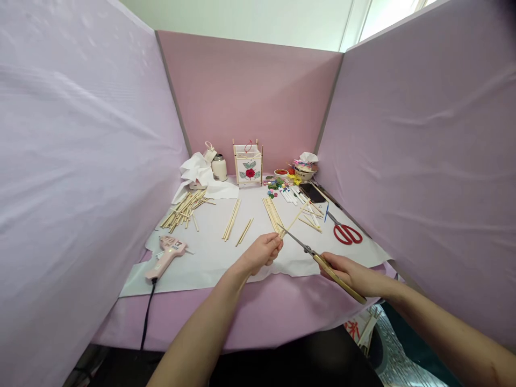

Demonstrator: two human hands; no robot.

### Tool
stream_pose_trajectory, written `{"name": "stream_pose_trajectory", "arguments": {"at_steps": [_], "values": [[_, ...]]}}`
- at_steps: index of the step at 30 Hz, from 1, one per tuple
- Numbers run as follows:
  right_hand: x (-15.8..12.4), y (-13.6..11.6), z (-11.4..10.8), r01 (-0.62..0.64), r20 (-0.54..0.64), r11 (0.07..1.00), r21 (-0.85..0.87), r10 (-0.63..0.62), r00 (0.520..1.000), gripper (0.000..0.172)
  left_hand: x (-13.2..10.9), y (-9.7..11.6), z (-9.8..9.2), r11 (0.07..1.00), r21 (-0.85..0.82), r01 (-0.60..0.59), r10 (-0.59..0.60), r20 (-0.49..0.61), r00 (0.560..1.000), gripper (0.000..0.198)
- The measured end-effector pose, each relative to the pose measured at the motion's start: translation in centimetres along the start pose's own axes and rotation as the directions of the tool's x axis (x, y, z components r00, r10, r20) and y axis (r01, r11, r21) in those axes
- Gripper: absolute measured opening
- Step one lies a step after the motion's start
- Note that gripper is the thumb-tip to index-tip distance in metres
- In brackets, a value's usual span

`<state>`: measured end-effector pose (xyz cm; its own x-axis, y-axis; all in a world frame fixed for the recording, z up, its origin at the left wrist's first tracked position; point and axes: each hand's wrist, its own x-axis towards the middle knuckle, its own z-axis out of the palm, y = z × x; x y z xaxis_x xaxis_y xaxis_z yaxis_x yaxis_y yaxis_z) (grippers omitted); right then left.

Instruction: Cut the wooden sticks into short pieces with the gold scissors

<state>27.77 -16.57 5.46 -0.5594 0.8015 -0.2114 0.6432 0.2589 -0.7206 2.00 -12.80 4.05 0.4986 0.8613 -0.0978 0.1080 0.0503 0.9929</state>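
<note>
My left hand [263,251] is closed in a pinch on a thin wooden stick [296,217] that points up and to the right over the white paper [209,258]. My right hand [350,273] grips the yellow handles of a pair of shears [318,258]. The blades' tips reach the stick right beside my left fingertips. Both hands hover near the front edge of the table.
Bundles of wooden sticks [185,209] lie on the paper, with more in the middle [231,219]. A pink glue gun [167,255] rests at the left, red scissors [346,234] at the right. A small paper lantern [248,163], a jar, markers and a phone [312,192] stand at the back. Pink partitions enclose three sides.
</note>
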Motion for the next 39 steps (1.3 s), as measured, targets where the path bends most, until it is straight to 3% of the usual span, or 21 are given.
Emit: {"name": "stream_pose_trajectory", "arguments": {"at_steps": [2, 4, 9, 11, 13, 17, 20, 22, 25, 28, 30, 32, 33, 35, 37, 39], "values": [[0.2, -0.2, 0.3, -0.041, -0.019, 0.999, 0.028, 0.042, 0.999, 0.032, 0.2, -0.3, 0.8, 0.946, 0.315, -0.074, 0.150, -0.225, 0.963, 0.029], [0.2, -0.8, 0.5, -0.082, -0.034, 0.994, 0.068, 0.084, 0.996, 0.032, 0.3, -0.6, 1.4, 0.815, 0.578, -0.037, 0.279, -0.336, 0.900, 0.025], [-0.2, -2.7, 1.6, -0.225, -0.010, 0.935, 0.274, 0.236, 0.972, 0.031, 0.5, -1.8, 2.0, 0.473, 0.869, 0.143, 0.403, -0.358, 0.842, 0.021], [-0.3, -3.1, 2.0, -0.267, 0.012, 0.894, 0.361, 0.282, 0.959, 0.031, 0.6, -2.2, 2.1, 0.418, 0.893, 0.169, 0.413, -0.352, 0.840, 0.022], [-0.3, -3.1, 2.1, -0.292, 0.025, 0.872, 0.392, 0.307, 0.951, 0.032, 0.8, -2.3, 2.1, 0.456, 0.876, 0.154, 0.400, -0.357, 0.844, 0.022], [-0.5, -2.6, 1.3, -0.252, -0.006, 0.937, 0.242, 0.261, 0.965, 0.035, 0.8, -1.8, 2.0, 0.776, 0.631, 0.000, 0.289, -0.355, 0.889, 0.025], [-0.8, -1.8, 0.6, -0.135, -0.016, 0.980, 0.148, 0.139, 0.990, 0.035, 0.3, -1.0, 1.7, 0.989, 0.135, -0.057, 0.084, -0.208, 0.975, 0.029], [-1.0, -1.2, 0.2, -0.079, 0.011, 0.985, 0.151, 0.078, 0.997, 0.033, -0.1, -0.6, 1.3, 0.978, -0.208, 0.022, -0.017, 0.024, 1.000, 0.031], [-1.3, -0.3, 0.1, -0.011, 0.042, 0.985, 0.171, 0.004, 0.999, 0.031, -0.7, -0.2, 0.3, 0.878, -0.441, 0.185, -0.030, 0.335, 0.942, 0.030], [-1.2, 0.2, 0.4, -0.004, 0.027, 0.988, 0.157, -0.001, 1.000, 0.030, -0.6, -0.3, -0.2, 0.867, -0.441, 0.234, -0.045, 0.398, 0.916, 0.027], [-0.8, 0.2, 0.7, -0.034, -0.009, 0.990, 0.135, 0.035, 0.999, 0.030, -0.2, -0.5, 0.1, 0.921, -0.358, 0.153, -0.062, 0.253, 0.966, 0.026], [-0.3, 0.1, 1.1, -0.079, -0.051, 0.989, 0.128, 0.086, 0.995, 0.030, 0.3, -0.9, 0.8, 0.989, -0.148, -0.005, -0.002, -0.047, 0.999, 0.028], [0.0, 0.0, 1.4, -0.102, -0.068, 0.986, 0.135, 0.112, 0.991, 0.030, 0.5, -1.1, 1.1, 0.997, 0.013, -0.074, 0.075, -0.205, 0.976, 0.026], [0.5, -0.4, 1.9, -0.146, -0.091, 0.975, 0.168, 0.163, 0.982, 0.030, 0.9, -1.6, 1.8, 0.928, 0.355, -0.113, 0.263, -0.408, 0.874, 0.022], [1.0, -0.8, 2.3, -0.190, -0.089, 0.959, 0.210, 0.212, 0.973, 0.031, 1.0, -2.0, 2.0, 0.803, 0.593, -0.053, 0.394, -0.463, 0.794, 0.022], [1.2, -1.3, 2.6, -0.220, -0.073, 0.946, 0.240, 0.243, 0.967, 0.031, 1.1, -2.3, 2.0, 0.708, 0.706, 0.019, 0.448, -0.470, 0.761, 0.024]]}}
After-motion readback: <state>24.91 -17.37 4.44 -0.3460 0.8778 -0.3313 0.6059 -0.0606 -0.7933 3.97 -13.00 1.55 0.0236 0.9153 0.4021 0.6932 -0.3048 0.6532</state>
